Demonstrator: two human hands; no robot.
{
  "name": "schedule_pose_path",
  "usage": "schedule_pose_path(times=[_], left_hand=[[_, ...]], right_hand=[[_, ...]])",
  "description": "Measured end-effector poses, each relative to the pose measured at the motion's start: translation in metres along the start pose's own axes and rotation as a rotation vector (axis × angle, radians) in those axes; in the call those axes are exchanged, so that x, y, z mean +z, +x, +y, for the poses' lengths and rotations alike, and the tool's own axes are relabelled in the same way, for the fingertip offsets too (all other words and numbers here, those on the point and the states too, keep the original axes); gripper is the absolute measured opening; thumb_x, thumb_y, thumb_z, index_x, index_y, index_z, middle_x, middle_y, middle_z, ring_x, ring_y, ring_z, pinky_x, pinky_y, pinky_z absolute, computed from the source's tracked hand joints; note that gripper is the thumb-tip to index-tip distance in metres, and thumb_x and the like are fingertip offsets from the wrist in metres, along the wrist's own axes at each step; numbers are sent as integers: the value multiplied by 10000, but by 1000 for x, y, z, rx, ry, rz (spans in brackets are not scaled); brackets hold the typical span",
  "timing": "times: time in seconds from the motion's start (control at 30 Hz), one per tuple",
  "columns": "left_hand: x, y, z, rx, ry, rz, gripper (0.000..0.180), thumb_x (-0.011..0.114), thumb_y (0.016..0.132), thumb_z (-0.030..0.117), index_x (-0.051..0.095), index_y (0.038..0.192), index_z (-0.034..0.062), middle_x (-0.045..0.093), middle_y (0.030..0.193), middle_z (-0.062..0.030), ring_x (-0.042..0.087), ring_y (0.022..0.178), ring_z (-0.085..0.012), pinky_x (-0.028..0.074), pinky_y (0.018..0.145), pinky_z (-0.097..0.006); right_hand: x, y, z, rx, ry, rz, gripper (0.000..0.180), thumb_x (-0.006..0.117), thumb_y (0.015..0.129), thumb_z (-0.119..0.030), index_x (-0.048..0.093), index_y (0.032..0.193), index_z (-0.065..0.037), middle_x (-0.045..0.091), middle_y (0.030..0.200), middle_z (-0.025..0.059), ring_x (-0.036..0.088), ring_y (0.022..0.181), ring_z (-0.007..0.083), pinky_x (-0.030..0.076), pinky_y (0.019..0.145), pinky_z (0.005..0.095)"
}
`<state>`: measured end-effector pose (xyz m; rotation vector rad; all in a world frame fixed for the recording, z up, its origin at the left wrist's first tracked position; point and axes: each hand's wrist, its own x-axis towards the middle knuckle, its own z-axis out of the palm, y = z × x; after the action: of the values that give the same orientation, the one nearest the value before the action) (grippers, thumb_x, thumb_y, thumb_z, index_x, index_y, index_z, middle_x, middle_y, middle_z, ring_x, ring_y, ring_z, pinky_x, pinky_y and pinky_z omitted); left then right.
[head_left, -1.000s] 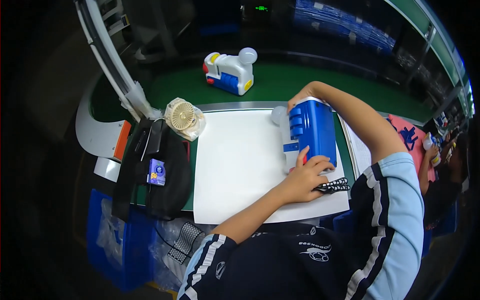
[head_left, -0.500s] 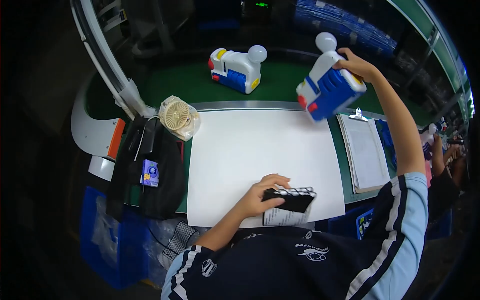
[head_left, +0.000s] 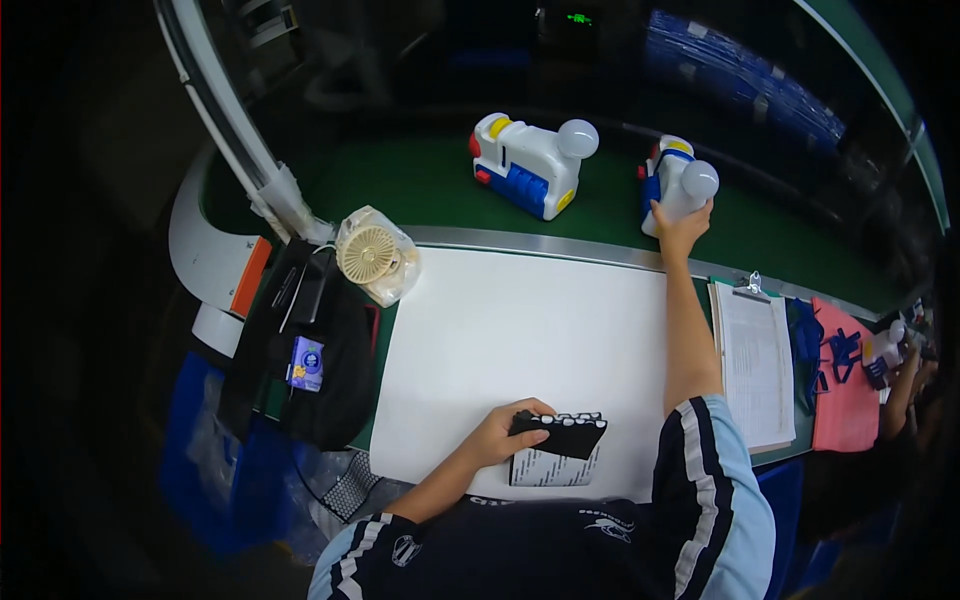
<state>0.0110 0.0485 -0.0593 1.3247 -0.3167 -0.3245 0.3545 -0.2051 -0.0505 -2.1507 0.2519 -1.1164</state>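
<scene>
My right hand is wrapped round the near end of a white, blue and yellow toy with a round translucent dome. This toy stands on the green surface beyond the metal strip. To its left, a matching toy stands on the same surface, untouched. Low over the white sheet, my left hand pinches a folded black-and-white piece with round white spots along its upper edge. Its underside carries small print, and I cannot make out its exact kind.
A small cream fan in clear plastic sits at the sheet's far left corner, near a black bag and purple packet. On the right lie a clipboard and pink sheet. Beyond, another person's hand is near a similar toy.
My right hand has lowered the toy from the air onto the green surface and turned it, dome toward me. The left hand keeps the black-and-white piece. The whole view has shifted.
</scene>
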Motion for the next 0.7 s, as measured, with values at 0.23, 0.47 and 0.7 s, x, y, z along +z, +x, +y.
schedule_pose_path(times=[0.23, 0.47, 0.7], left_hand=[[-1, 5, -1, -22, 2, -35, 227, 588, 802, 139, 546, 967, -10, 559, 848, -28, 493, 790, -72, 392, 723, -203], [-4, 2, -1, -16, 17, -65, 206, 592, 799, 125, 552, 946, -14, 572, 831, -32, 505, 777, -77, 403, 715, -206], [-5, -5, -2, -37, 1, -57, 192, 578, 780, 53, 559, 932, -63, 565, 910, -72, 514, 808, -95, 402, 712, -211]], right_hand=[[1, -20, 6, 366, -137, -233, 1032, 759, 591, -388, 155, 1300, 55, 268, 1284, 304, 246, 1219, 422, 228, 1012, 436], [21, -33, -93, -22, 142, -696, 991, 746, 596, -419, 209, 1320, -7, 329, 1305, 222, 340, 1204, 330, 276, 991, 406], [38, -6, -137, 148, 570, -529, 796, 767, 573, -254, 313, 1217, -141, 488, 1102, 174, 511, 1010, 318, 449, 828, 417]])
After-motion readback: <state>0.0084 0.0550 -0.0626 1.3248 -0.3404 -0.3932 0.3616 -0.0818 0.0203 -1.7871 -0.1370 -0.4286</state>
